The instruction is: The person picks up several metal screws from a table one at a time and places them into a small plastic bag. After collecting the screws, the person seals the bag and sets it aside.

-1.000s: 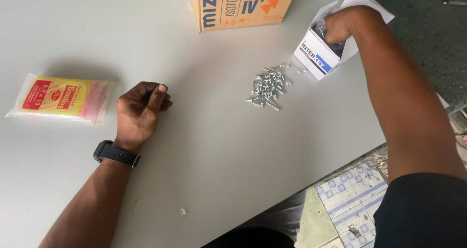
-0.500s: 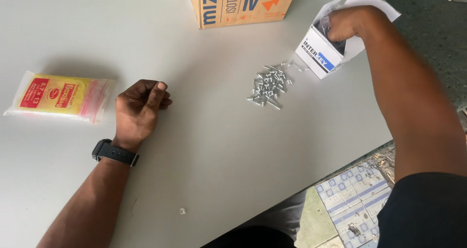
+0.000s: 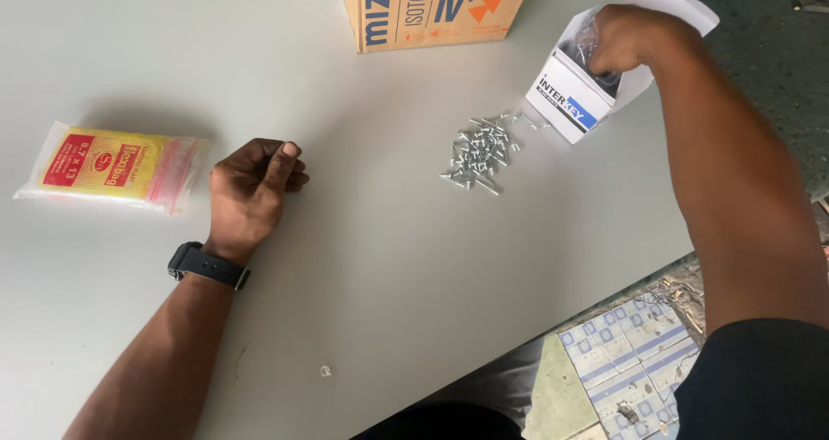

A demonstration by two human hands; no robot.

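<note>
My left hand (image 3: 250, 194) rests on the grey table (image 3: 389, 276) with its fingers curled into a loose fist and nothing in it. A black watch is on that wrist. My right hand (image 3: 626, 38) reaches into the open top of a small white box (image 3: 566, 103) at the table's far right. Its fingertips are hidden inside the box. A pile of several small silver screws (image 3: 479, 151) lies on the table just left of the box.
A yellow and red packet of plastic bags (image 3: 108, 165) lies left of my left hand. An orange cardboard carton (image 3: 436, 8) stands at the far edge. The table's near right edge runs diagonally, with tiled floor (image 3: 630, 362) below it.
My right hand has stayed at the white box, shifting only slightly in its opening. My left hand has not moved.
</note>
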